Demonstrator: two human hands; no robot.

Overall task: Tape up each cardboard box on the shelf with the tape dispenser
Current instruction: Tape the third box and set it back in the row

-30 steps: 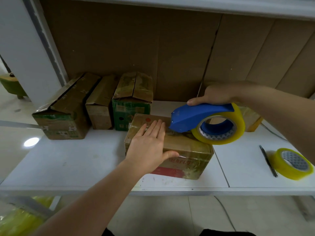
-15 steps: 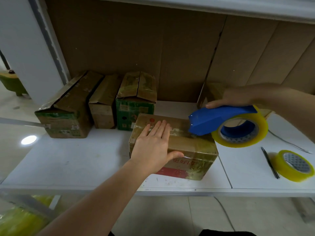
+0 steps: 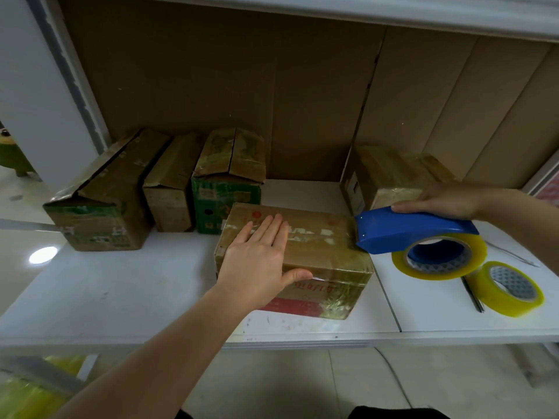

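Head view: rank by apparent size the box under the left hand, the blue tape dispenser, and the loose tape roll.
1. Box under the left hand, clearly largest.
2. Blue tape dispenser with its roll.
3. Loose tape roll, smallest.
All sit at similar depth, so the order seems reliable.

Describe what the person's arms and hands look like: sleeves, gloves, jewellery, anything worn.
Both arms are bare as far as the frame shows, with no sleeve in view. The left hand has no glove, ring or watch, and its wrist is uncovered. The right hand is likewise ungloved, with no ring or wristband visible. No markings show on either forearm.
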